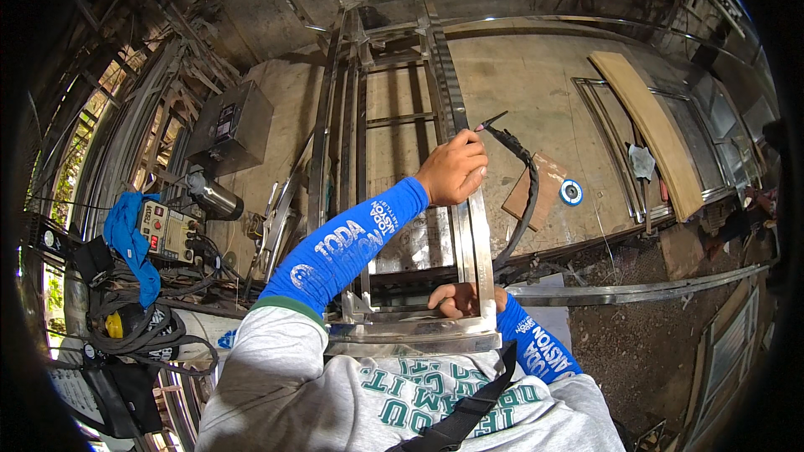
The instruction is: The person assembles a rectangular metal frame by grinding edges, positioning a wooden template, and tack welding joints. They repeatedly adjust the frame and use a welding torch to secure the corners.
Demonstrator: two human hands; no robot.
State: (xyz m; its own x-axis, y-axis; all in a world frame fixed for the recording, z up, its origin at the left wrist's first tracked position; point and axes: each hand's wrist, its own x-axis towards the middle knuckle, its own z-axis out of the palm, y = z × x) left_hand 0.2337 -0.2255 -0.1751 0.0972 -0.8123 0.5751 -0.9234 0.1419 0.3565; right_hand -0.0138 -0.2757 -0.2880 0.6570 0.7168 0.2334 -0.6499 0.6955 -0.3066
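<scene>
A long ladder-like frame of shiny metal tube (446, 88) stretches away from my body, its near end close to my waist. My left hand (455, 169), at the end of a blue sleeve, is closed over the frame's right rail about midway along. Just beyond its knuckles lies a welding torch (496, 127) with a pink nozzle, its black cable curving down on the right. Close to the near right corner, my right hand (456, 300) wraps round the same rail from outside. Its fingers show inside the frame, while the rail hides part of the palm.
Beneath the frame is a worn board surface (402, 151). To the right are a brown wooden piece (529, 192), a blue-and-white disc (571, 192) and a long tan plank (645, 130). A welding machine (165, 233), a metal canister (216, 197) and a dark box (232, 128) stand left.
</scene>
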